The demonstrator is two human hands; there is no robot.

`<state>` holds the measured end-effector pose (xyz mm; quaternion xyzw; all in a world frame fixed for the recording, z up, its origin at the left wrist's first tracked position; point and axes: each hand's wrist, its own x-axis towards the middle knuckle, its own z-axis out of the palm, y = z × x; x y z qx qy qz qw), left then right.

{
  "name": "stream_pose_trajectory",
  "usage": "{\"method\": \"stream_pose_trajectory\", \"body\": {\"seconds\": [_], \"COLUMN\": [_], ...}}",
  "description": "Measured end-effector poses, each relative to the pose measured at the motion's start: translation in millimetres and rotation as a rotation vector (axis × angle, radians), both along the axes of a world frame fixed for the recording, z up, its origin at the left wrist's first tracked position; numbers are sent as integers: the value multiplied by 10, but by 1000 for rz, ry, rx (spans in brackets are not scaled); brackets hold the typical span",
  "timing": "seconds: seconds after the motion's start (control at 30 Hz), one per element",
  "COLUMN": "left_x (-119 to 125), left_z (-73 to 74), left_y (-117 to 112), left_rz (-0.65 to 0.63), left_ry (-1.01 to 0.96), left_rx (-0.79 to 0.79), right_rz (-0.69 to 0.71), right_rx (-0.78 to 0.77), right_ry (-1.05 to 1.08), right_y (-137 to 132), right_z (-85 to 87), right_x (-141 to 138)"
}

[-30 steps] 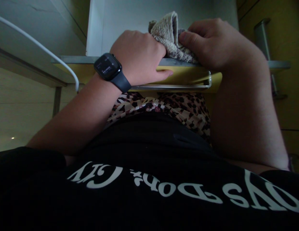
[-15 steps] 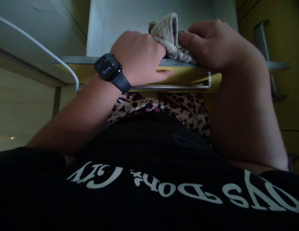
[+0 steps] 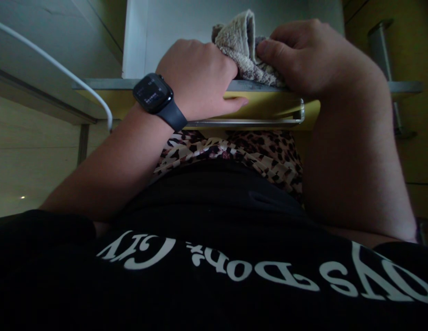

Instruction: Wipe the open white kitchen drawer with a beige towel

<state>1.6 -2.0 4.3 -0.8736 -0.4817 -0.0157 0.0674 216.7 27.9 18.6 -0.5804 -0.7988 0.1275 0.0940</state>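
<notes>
Cloth [image 3: 238, 43] is pinched by the right hand [image 3: 312, 62]; left hand [image 3: 196, 78], over drawer front [image 3: 269, 105], hides its grip.

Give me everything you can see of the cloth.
The cloth is pale beige with darker greyish-brown patches, and its looped, rough surface looks like terry towelling. It is bunched up, with one fold standing upright and a hem visible along it. It sits at the drawer's front edge, its upper part seen against the drawer's pale interior. The right hand pinches its right side, thumb on top; the left hand meets its left side, fingertips hidden.
</notes>
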Motion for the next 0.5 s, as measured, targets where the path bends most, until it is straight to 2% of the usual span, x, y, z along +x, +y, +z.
{"method": "stream_pose_trajectory", "body": {"seconds": [0.5], "left_x": [7], "left_z": [4], "left_y": [-5], "left_rz": [1], "left_ry": [-20], "left_rx": [-25], "right_rz": [7], "right_rx": [0], "right_ry": [-3], "right_y": [-3], "right_z": [1], "right_x": [5]}}
